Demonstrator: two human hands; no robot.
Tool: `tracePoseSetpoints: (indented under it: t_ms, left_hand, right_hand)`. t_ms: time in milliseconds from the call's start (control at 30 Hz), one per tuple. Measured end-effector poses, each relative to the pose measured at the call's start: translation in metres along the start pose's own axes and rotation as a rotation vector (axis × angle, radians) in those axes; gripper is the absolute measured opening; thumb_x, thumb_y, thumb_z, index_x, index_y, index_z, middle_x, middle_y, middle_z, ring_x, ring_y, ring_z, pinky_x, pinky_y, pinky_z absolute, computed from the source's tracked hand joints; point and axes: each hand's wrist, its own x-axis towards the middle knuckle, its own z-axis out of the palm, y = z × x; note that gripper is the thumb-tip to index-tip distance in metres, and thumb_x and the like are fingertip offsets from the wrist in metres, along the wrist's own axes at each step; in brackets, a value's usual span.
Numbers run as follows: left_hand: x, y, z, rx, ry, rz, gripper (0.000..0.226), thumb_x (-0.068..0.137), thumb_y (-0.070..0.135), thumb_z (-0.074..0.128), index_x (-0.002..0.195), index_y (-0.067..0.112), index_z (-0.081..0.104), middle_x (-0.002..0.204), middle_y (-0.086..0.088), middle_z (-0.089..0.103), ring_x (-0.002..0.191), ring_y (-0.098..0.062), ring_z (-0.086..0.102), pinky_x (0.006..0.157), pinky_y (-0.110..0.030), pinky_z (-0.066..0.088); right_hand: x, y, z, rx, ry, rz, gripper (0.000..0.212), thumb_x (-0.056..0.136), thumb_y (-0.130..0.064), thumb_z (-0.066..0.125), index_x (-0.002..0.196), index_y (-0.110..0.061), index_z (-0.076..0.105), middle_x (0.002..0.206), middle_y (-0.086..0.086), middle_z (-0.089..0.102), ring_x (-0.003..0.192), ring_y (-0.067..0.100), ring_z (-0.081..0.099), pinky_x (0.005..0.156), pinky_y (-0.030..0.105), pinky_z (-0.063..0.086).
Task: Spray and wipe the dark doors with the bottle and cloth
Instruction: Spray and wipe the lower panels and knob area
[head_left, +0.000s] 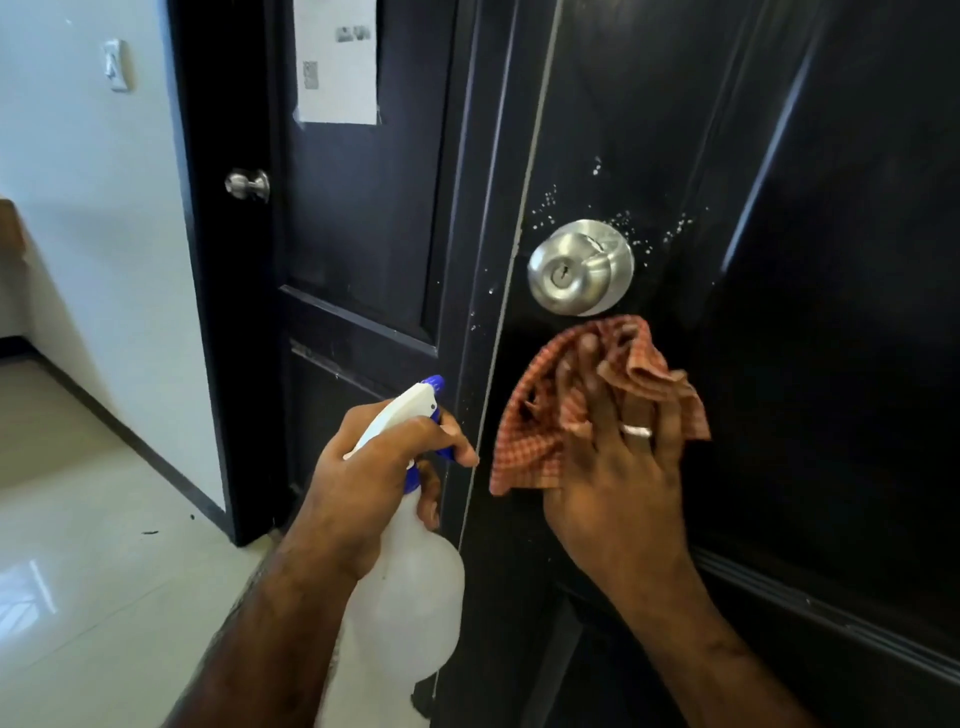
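My right hand (618, 462) presses an orange checked cloth (535, 441) flat against the near dark door (779, 338), just below its silver knob (579, 267). White spray droplets speckle the door around the knob. My left hand (374, 478) grips a translucent white spray bottle (415, 597) by the neck, a finger over its blue trigger; the blue nozzle (435, 384) points toward the door edge. A second dark door (358, 234) stands further left with its own knob (248, 184).
A white paper sheet (336, 57) is taped to the far door. A white wall with a light switch (115, 65) lies left. Glossy pale floor tiles (104, 545) with a dark skirting run along the wall. A door frame (483, 260) separates the doors.
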Motion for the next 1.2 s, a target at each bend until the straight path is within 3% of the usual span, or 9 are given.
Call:
tracePoseSetpoints:
  t_ms: [133, 267, 333, 467, 533, 700, 933, 1067, 1200]
  left_hand:
    - [-0.001, -0.004, 0.009, 0.009, 0.043, -0.039, 0.026, 0.091, 0.019, 0.071, 0.108, 0.032, 0.057, 0.094, -0.014, 0.069, 0.071, -0.028, 0.063, 0.059, -0.041, 0.057]
    - [-0.005, -0.009, 0.013, 0.024, -0.073, -0.006, 0.02, 0.094, 0.015, 0.065, 0.112, 0.022, 0.06, 0.078, -0.003, 0.076, 0.05, -0.019, 0.059, 0.057, -0.04, 0.059]
    - [-0.006, -0.013, 0.013, 0.042, -0.108, -0.019, 0.024, 0.094, 0.016, 0.066, 0.118, 0.014, 0.062, 0.085, -0.006, 0.078, 0.05, -0.018, 0.06, 0.057, -0.039, 0.06]
    - [-0.008, -0.021, 0.021, 0.046, -0.122, -0.045, 0.018, 0.095, 0.016, 0.065, 0.113, 0.015, 0.063, 0.085, -0.006, 0.078, 0.05, -0.019, 0.06, 0.061, -0.042, 0.06]
    - [-0.01, -0.023, 0.025, 0.038, -0.123, -0.048, 0.013, 0.095, 0.015, 0.065, 0.108, 0.018, 0.064, 0.085, -0.006, 0.078, 0.05, -0.018, 0.06, 0.064, -0.044, 0.06]
    - [-0.011, -0.022, 0.022, 0.051, -0.138, -0.042, 0.012, 0.095, 0.014, 0.064, 0.106, 0.013, 0.068, 0.087, -0.008, 0.078, 0.051, -0.018, 0.06, 0.065, -0.045, 0.06]
    - [-0.007, -0.021, 0.019, 0.05, -0.138, -0.037, 0.028, 0.094, 0.018, 0.065, 0.121, 0.009, 0.062, 0.085, -0.006, 0.078, 0.051, -0.018, 0.061, 0.059, -0.04, 0.061]
    - [-0.005, -0.024, 0.02, 0.043, -0.039, -0.08, 0.031, 0.089, 0.023, 0.072, 0.117, 0.028, 0.059, 0.094, -0.012, 0.071, 0.068, -0.026, 0.065, 0.063, -0.043, 0.062]
    - [-0.007, -0.019, 0.013, 0.023, -0.023, -0.051, 0.025, 0.09, 0.022, 0.072, 0.107, 0.033, 0.058, 0.097, -0.01, 0.072, 0.077, -0.027, 0.066, 0.069, -0.047, 0.063]
  right_hand:
    - [-0.008, -0.009, 0.01, 0.073, -0.117, -0.143, 0.08, 0.092, -0.037, 0.071, 0.163, -0.011, 0.044, 0.176, 0.011, 0.028, 0.164, 0.04, 0.019, 0.132, 0.062, 0.007]
    - [-0.061, 0.017, -0.001, -0.004, -0.215, -0.13, 0.071, 0.084, -0.037, 0.077, 0.149, -0.012, 0.061, 0.159, 0.013, 0.054, 0.152, 0.039, 0.038, 0.129, 0.06, 0.013]
    - [-0.066, 0.032, -0.016, -0.08, -0.225, -0.097, 0.066, 0.087, -0.044, 0.06, 0.145, -0.013, 0.065, 0.16, 0.013, 0.053, 0.152, 0.04, 0.036, 0.127, 0.064, 0.011]
    - [-0.037, 0.037, -0.026, -0.127, -0.143, -0.005, 0.082, 0.088, -0.05, 0.062, 0.16, -0.015, 0.045, 0.176, 0.011, 0.027, 0.159, 0.043, 0.022, 0.127, 0.067, -0.007]
    - [-0.04, 0.032, -0.018, -0.097, -0.161, -0.029, 0.083, 0.087, -0.05, 0.074, 0.157, -0.015, 0.047, 0.173, 0.015, 0.033, 0.16, 0.045, 0.019, 0.129, 0.066, -0.009]
    - [-0.103, 0.027, -0.003, -0.108, -0.448, -0.172, 0.061, 0.068, -0.038, 0.088, 0.122, -0.011, 0.078, 0.15, 0.019, 0.057, 0.143, 0.043, 0.038, 0.12, 0.07, 0.018]
    - [-0.05, 0.037, -0.009, -0.115, -0.15, -0.068, 0.077, 0.094, -0.044, 0.059, 0.161, -0.009, 0.045, 0.163, 0.018, 0.044, 0.153, 0.045, 0.031, 0.128, 0.065, 0.002]
    - [-0.012, 0.008, -0.002, 0.001, -0.1, -0.066, 0.086, 0.101, -0.053, 0.058, 0.171, -0.019, 0.021, 0.18, 0.01, 0.013, 0.165, 0.042, 0.009, 0.131, 0.065, -0.004]
    - [-0.04, 0.008, 0.009, 0.033, -0.207, -0.247, 0.083, 0.098, -0.047, 0.067, 0.168, -0.019, 0.033, 0.178, 0.007, 0.022, 0.165, 0.036, 0.017, 0.133, 0.06, 0.004]
